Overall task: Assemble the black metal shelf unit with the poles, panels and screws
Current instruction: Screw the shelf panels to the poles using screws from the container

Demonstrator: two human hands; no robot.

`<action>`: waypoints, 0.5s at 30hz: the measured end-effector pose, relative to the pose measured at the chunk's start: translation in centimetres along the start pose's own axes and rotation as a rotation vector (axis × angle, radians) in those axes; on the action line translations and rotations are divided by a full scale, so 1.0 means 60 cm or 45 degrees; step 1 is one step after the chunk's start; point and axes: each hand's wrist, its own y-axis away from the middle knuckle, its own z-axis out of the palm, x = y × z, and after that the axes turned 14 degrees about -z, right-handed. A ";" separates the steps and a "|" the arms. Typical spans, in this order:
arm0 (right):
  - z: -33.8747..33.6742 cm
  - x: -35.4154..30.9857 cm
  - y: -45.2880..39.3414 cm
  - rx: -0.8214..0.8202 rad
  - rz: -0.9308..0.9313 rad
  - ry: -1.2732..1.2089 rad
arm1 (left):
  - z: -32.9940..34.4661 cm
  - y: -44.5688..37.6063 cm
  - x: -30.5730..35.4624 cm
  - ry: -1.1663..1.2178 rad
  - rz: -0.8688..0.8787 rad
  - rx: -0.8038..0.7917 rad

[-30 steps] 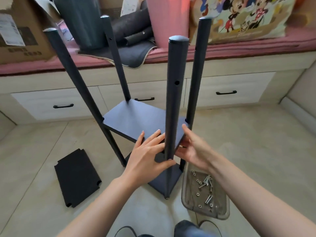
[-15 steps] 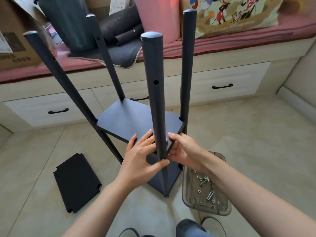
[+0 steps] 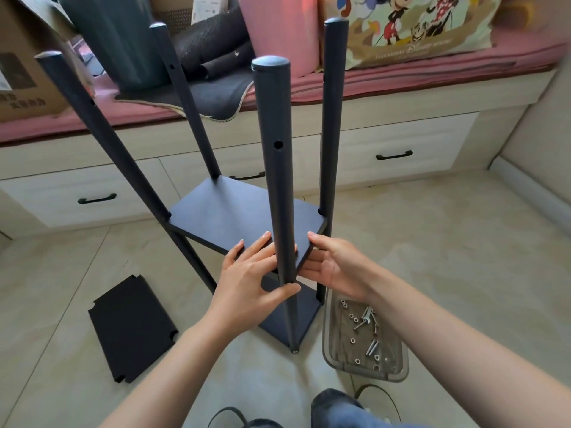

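My left hand (image 3: 247, 282) grips the near black round metal pole (image 3: 276, 180) and my right hand (image 3: 332, 265) holds the corner of the flat black shelf panel (image 3: 234, 216) there, so a slip could tip the shelf onto the clear tray of little silver screws (image 3: 364, 338) on the floor.

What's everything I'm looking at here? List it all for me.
Poles: four, black, upright at the shelf corners.
Panels: two, black, fixed between the poles.
Spare panel: one, black, flat on the floor, left.
Tray: one, clear, on the floor at right, holding silver screws.
Drawers: white, black handles, behind.
Cushion: cartoon print, on the pink bench.
Box: cardboard, far left.
Left hand: grips the near pole.
Right hand: at the upper panel's corner.
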 end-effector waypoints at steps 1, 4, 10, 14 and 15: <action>-0.003 -0.002 0.002 0.013 0.008 -0.006 | 0.001 0.000 -0.001 0.002 -0.003 0.005; -0.023 -0.009 0.008 0.092 0.006 0.034 | 0.003 -0.001 -0.002 0.008 -0.011 0.001; -0.127 0.017 0.040 0.333 0.108 0.569 | 0.003 -0.001 -0.002 0.020 -0.020 -0.024; -0.204 0.078 0.058 0.372 0.256 0.926 | 0.000 -0.001 0.002 0.031 -0.040 -0.046; -0.216 0.096 0.060 0.357 0.283 1.007 | -0.001 0.000 0.002 0.034 -0.042 -0.049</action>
